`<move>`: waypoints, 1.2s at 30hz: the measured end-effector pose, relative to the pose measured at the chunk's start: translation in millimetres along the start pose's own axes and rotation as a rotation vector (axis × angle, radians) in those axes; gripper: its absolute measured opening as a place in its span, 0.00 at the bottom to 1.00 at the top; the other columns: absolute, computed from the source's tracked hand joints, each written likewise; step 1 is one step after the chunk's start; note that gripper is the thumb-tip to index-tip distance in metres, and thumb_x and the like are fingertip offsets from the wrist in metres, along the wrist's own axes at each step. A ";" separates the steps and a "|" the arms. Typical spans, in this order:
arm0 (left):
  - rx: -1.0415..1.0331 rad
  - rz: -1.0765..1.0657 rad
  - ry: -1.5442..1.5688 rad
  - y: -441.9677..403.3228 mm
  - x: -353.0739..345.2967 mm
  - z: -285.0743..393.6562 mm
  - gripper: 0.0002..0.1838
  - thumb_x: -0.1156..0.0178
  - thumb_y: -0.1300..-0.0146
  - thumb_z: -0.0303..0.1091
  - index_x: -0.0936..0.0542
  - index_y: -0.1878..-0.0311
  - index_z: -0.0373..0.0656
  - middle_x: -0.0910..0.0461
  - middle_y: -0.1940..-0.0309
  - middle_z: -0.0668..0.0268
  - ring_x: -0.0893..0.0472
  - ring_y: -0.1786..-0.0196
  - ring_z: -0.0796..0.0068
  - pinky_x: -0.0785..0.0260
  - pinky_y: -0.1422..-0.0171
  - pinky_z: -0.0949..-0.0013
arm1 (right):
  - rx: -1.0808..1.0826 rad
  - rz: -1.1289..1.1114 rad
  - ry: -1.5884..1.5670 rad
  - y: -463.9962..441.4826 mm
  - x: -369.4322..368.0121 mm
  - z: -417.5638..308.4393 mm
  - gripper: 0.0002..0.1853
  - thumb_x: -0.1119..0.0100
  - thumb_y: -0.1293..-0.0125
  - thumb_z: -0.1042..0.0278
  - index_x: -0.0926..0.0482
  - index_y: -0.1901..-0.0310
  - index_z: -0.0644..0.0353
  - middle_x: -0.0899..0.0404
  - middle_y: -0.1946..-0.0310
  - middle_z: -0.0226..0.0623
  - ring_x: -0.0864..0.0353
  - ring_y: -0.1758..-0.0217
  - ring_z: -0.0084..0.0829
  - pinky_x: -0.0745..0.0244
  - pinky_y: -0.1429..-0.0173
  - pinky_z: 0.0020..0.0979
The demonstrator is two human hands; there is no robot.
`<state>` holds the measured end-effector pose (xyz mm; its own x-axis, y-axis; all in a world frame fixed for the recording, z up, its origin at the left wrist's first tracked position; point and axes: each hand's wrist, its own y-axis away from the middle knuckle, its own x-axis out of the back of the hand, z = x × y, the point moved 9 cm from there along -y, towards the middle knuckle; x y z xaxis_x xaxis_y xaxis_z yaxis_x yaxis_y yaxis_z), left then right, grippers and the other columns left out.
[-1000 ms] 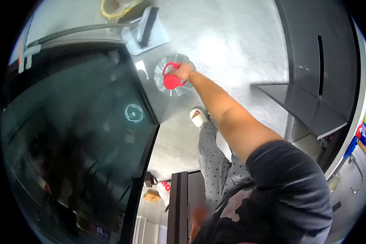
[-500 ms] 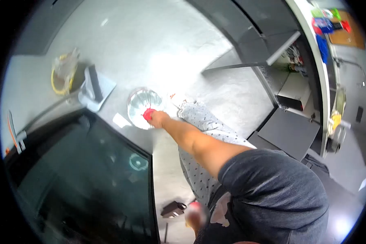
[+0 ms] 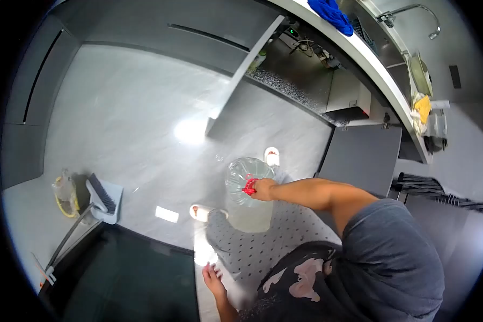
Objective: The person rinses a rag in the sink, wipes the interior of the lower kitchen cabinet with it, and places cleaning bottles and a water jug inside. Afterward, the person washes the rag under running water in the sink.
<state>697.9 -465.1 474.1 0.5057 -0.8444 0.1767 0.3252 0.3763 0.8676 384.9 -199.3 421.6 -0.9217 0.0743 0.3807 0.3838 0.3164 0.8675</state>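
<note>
Carrying step, apparently: right hand (image 3: 265, 189) grips red handle (image 3: 249, 190) of clear jug (image 3: 237, 175); steady hold required. Left hand (image 3: 214, 283), near, loosely open.

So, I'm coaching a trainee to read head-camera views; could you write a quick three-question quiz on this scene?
1. Which hand grips the red handle on the clear bottle?
2. True or false: the left hand is empty.
3. The cloth at the counter edge is: A) red; B) blue; C) green.

Key: 1. The right hand. 2. True. 3. B.
</note>
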 end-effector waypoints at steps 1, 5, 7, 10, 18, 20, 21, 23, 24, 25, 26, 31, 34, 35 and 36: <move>0.004 -0.035 0.018 -4.9 -50.1 16.5 0.19 0.52 0.33 0.41 0.33 0.42 0.46 0.26 0.55 0.65 0.26 0.59 0.76 0.30 0.58 0.73 | -0.017 -0.015 0.029 13.2 19.9 27.9 0.18 0.48 0.45 0.54 0.21 0.62 0.60 0.21 0.60 0.46 0.23 0.54 0.43 0.29 0.49 0.40; 0.111 -0.385 0.132 -16.8 -271.4 26.5 0.23 0.50 0.35 0.46 0.35 0.40 0.48 0.31 0.46 0.63 0.27 0.52 0.70 0.32 0.54 0.71 | -0.044 -0.019 0.140 55.9 86.9 132.2 0.17 0.47 0.45 0.54 0.20 0.64 0.59 0.21 0.62 0.46 0.22 0.56 0.44 0.28 0.51 0.40; 0.151 -0.569 0.144 -12.6 -372.5 27.8 0.23 0.50 0.35 0.47 0.35 0.40 0.48 0.32 0.44 0.62 0.27 0.48 0.68 0.31 0.52 0.69 | -0.097 -0.016 0.160 74.5 129.6 172.8 0.16 0.46 0.45 0.54 0.20 0.66 0.59 0.20 0.64 0.46 0.21 0.58 0.44 0.27 0.53 0.40; 0.174 -0.659 0.084 -4.3 -468.3 19.8 0.23 0.51 0.34 0.46 0.35 0.40 0.47 0.32 0.45 0.61 0.27 0.49 0.69 0.31 0.50 0.67 | -0.141 -0.014 0.264 88.1 188.7 218.3 0.16 0.46 0.45 0.54 0.19 0.67 0.59 0.20 0.67 0.47 0.21 0.60 0.44 0.26 0.55 0.40; 0.322 -0.824 -0.034 3.6 -535.3 -22.6 0.17 0.53 0.32 0.41 0.33 0.43 0.47 0.29 0.54 0.69 0.28 0.53 0.76 0.31 0.50 0.66 | -0.099 0.353 0.280 67.8 310.2 335.1 0.14 0.46 0.46 0.55 0.20 0.72 0.58 0.22 0.74 0.49 0.21 0.68 0.48 0.26 0.58 0.41; 0.362 -0.843 -0.083 -15.7 -560.8 -27.8 0.17 0.53 0.32 0.40 0.33 0.42 0.47 0.29 0.53 0.69 0.27 0.53 0.76 0.31 0.50 0.66 | -0.080 0.438 0.265 53.4 343.5 352.5 0.14 0.45 0.47 0.56 0.20 0.72 0.59 0.22 0.74 0.51 0.21 0.67 0.48 0.26 0.58 0.42; 0.294 -0.872 -0.106 -28.5 -575.0 -19.2 0.17 0.53 0.32 0.39 0.33 0.42 0.48 0.29 0.53 0.68 0.27 0.53 0.75 0.31 0.50 0.66 | -0.092 0.466 0.242 47.5 358.8 354.6 0.14 0.44 0.47 0.56 0.20 0.72 0.59 0.23 0.74 0.52 0.21 0.67 0.48 0.26 0.58 0.42; 0.245 -0.888 -0.120 -42.8 -602.1 3.8 0.18 0.53 0.33 0.39 0.34 0.42 0.48 0.29 0.52 0.68 0.27 0.52 0.74 0.31 0.49 0.65 | -0.133 0.485 0.148 29.8 386.2 361.3 0.14 0.44 0.47 0.56 0.21 0.71 0.60 0.23 0.73 0.53 0.22 0.66 0.50 0.27 0.58 0.43; 0.248 -0.900 -0.128 -43.2 -613.6 23.8 0.18 0.53 0.33 0.38 0.34 0.41 0.48 0.30 0.52 0.68 0.27 0.52 0.73 0.31 0.48 0.64 | -0.091 0.508 0.103 17.4 393.8 369.1 0.15 0.44 0.47 0.56 0.21 0.69 0.61 0.22 0.74 0.52 0.21 0.68 0.47 0.28 0.59 0.40; 0.243 -0.913 -0.137 -45.3 -622.4 42.3 0.18 0.53 0.33 0.38 0.34 0.41 0.48 0.30 0.52 0.68 0.27 0.51 0.72 0.32 0.47 0.64 | -0.088 0.503 0.099 4.4 399.7 376.0 0.15 0.44 0.47 0.56 0.21 0.69 0.61 0.22 0.74 0.52 0.21 0.68 0.47 0.28 0.59 0.40; 0.248 -0.908 -0.142 -48.7 -625.0 54.4 0.18 0.53 0.33 0.38 0.34 0.41 0.48 0.30 0.52 0.68 0.27 0.51 0.72 0.32 0.47 0.64 | -0.046 0.527 -0.067 -7.7 406.3 382.0 0.16 0.45 0.46 0.55 0.21 0.67 0.61 0.21 0.72 0.50 0.21 0.67 0.44 0.28 0.59 0.38; 0.297 -0.933 -0.163 -72.3 -633.0 72.4 0.20 0.54 0.33 0.37 0.36 0.39 0.50 0.30 0.50 0.67 0.28 0.49 0.71 0.33 0.45 0.62 | -0.087 0.775 -0.246 -35.3 454.5 432.3 0.16 0.45 0.42 0.59 0.22 0.58 0.63 0.19 0.65 0.40 0.21 0.62 0.31 0.28 0.55 0.30; 0.274 -0.917 -0.141 -96.0 -657.0 103.6 0.24 0.52 0.34 0.36 0.41 0.35 0.52 0.30 0.49 0.67 0.28 0.48 0.71 0.33 0.45 0.62 | 0.028 1.003 -0.152 -48.9 482.1 420.6 0.19 0.47 0.42 0.55 0.22 0.56 0.61 0.20 0.69 0.44 0.20 0.64 0.35 0.27 0.61 0.36; 0.318 -0.923 -0.142 -97.6 -664.7 108.8 0.26 0.51 0.34 0.35 0.43 0.34 0.54 0.31 0.46 0.66 0.29 0.46 0.70 0.34 0.43 0.62 | 0.035 1.045 -0.128 -51.6 486.5 425.5 0.18 0.47 0.41 0.54 0.23 0.58 0.60 0.21 0.71 0.42 0.20 0.67 0.33 0.28 0.65 0.35; 0.317 -0.960 -0.127 -109.9 -679.6 111.8 0.32 0.50 0.34 0.36 0.51 0.30 0.56 0.32 0.45 0.64 0.30 0.44 0.69 0.33 0.43 0.61 | 0.048 1.112 -0.110 -51.2 491.8 432.4 0.18 0.47 0.41 0.53 0.23 0.60 0.59 0.22 0.73 0.40 0.21 0.70 0.32 0.29 0.69 0.34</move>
<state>229.1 24.8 310.6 0.0484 -0.7778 -0.6266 0.3133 -0.5838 0.7490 -112.2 230.0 426.0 -0.0676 0.4210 0.9045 0.9972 0.0582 0.0475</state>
